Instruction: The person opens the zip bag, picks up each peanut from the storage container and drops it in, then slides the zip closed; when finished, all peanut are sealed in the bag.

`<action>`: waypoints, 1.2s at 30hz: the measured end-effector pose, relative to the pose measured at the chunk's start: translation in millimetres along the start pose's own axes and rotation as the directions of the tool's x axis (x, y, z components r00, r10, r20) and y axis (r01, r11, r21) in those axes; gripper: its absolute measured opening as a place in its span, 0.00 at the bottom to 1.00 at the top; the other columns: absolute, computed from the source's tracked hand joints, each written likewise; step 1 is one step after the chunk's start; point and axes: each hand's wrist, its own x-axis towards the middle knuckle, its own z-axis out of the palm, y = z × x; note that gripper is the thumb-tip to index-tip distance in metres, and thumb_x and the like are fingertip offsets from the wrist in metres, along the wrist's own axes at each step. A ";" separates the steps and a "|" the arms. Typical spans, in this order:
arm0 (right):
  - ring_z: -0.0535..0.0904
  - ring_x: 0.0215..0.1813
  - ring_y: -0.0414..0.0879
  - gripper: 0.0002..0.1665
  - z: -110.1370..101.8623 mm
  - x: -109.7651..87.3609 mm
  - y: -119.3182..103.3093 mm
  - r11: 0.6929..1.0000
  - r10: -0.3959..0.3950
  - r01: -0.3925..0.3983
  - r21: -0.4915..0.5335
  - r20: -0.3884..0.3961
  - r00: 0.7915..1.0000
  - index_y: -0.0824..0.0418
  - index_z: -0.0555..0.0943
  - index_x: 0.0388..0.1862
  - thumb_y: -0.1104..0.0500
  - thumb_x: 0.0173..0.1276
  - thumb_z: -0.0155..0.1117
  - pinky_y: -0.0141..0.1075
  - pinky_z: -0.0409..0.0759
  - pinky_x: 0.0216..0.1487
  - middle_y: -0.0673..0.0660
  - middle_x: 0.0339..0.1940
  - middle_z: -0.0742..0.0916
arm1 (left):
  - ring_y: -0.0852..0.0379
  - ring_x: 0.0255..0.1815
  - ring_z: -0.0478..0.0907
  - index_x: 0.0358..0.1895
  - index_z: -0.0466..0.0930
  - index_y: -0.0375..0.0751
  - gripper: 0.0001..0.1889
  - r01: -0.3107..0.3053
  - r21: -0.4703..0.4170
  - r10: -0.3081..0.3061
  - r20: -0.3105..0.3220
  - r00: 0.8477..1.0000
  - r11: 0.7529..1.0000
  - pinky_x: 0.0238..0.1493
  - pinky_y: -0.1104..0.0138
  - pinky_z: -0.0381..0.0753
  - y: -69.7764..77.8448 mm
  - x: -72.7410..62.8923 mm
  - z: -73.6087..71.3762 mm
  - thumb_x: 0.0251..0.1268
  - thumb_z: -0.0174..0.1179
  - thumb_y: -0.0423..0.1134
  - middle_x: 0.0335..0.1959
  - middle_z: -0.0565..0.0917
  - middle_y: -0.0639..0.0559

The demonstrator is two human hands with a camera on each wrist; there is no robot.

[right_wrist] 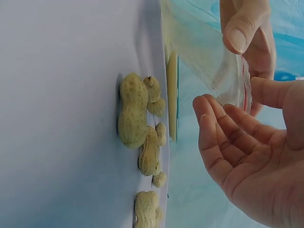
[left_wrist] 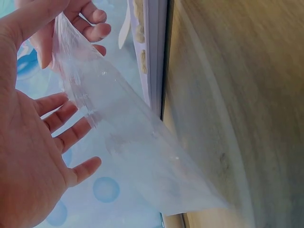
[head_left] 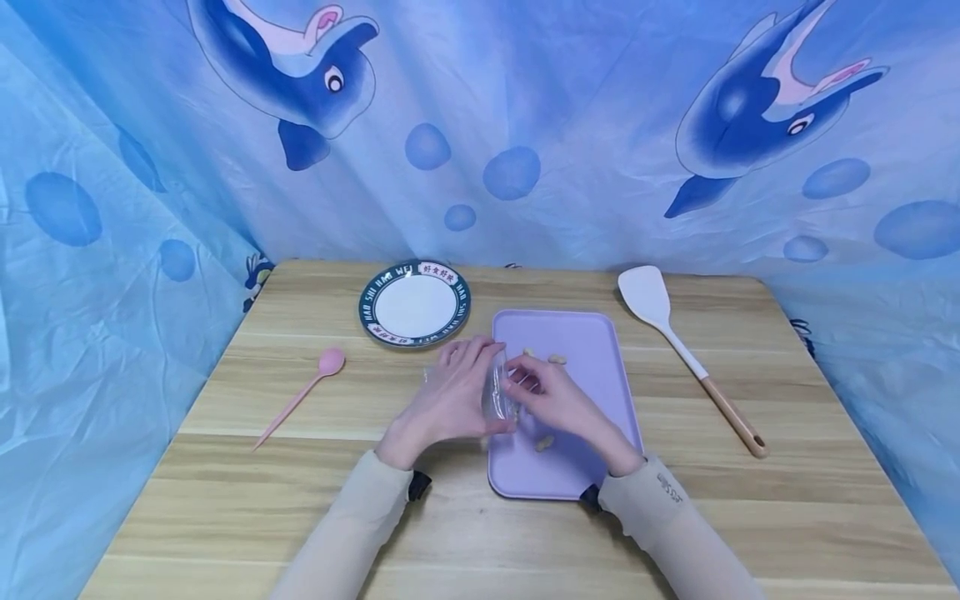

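My left hand (head_left: 453, 392) grips a clear zip bag (head_left: 497, 393) near its mouth, with the thumb and fingers spread along the opening. At that same mouth, the thumb and fingertips of my right hand (head_left: 558, 396) pinch the rim, where a red zip line shows in the right wrist view. The bag (left_wrist: 133, 147) hangs slanting down from the hands in the left wrist view and looks empty. Below the right hand, several unshelled peanuts (right_wrist: 133, 111) lie on the purple tray (head_left: 592, 350); the hands hide part of the tray from the head view.
A white plate with a dark green rim (head_left: 420, 308) stands behind the left hand. A pink spoon (head_left: 311, 383) lies at the left, and a white spatula with a wooden handle (head_left: 682, 354) lies right of the tray. A blue dolphin curtain (head_left: 600, 225) hangs behind the table.
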 end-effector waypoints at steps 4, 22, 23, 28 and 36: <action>0.81 0.39 0.44 0.17 0.6 -0.2 -1.1 1.000 0.000 0.000 0.004 -0.002 1.000 0.67 0.80 0.55 0.58 0.72 0.63 0.37 0.81 0.43 0.52 0.37 0.86 | 0.45 0.69 0.64 0.73 0.62 0.39 0.59 -0.001 0.004 0.001 -0.004 1.000 1.000 0.74 0.48 0.53 1.1 -0.9 -0.8 0.38 0.73 0.71 0.68 0.67 0.44; 0.80 0.28 0.42 0.18 0.9 -0.4 -1.4 0.998 0.037 -0.039 0.055 0.035 0.999 0.73 0.79 0.55 0.62 0.72 0.62 0.32 0.79 0.31 0.50 0.26 0.84 | 0.45 0.71 0.63 0.76 0.57 0.40 0.63 -0.002 0.005 0.002 0.000 1.000 1.000 0.71 0.47 0.60 4.3 -3.8 1.0 0.38 0.71 0.74 0.71 0.66 0.43; 0.80 0.28 0.42 0.18 0.9 -0.4 -1.2 0.997 0.037 -0.039 0.060 0.035 0.999 0.74 0.79 0.54 0.63 0.72 0.62 0.32 0.79 0.30 0.50 0.25 0.84 | 0.44 0.70 0.64 0.76 0.57 0.40 0.64 -0.003 0.001 0.003 -0.001 1.000 1.000 0.71 0.48 0.60 4.4 -4.1 0.5 0.38 0.71 0.74 0.71 0.66 0.43; 0.81 0.25 0.46 0.16 1.1 -0.7 0.7 0.995 0.037 -0.040 0.086 0.032 0.999 0.74 0.78 0.54 0.64 0.72 0.61 0.32 0.78 0.26 0.52 0.23 0.84 | 0.45 0.72 0.63 0.77 0.57 0.41 0.64 0.008 -0.026 -0.009 -0.008 1.000 1.000 0.71 0.47 0.60 2.3 -4.3 -3.9 0.37 0.72 0.74 0.72 0.66 0.45; 0.79 0.24 0.44 0.13 0.9 -0.5 -0.1 0.989 0.040 -0.038 0.144 -0.008 0.999 0.75 0.79 0.49 0.65 0.71 0.63 0.32 0.79 0.24 0.54 0.21 0.83 | 0.44 0.73 0.61 0.76 0.58 0.41 0.61 0.051 -0.076 -0.054 -0.029 0.998 0.996 0.72 0.47 0.58 -4.4 -6.3 -21.5 0.41 0.70 0.73 0.73 0.65 0.45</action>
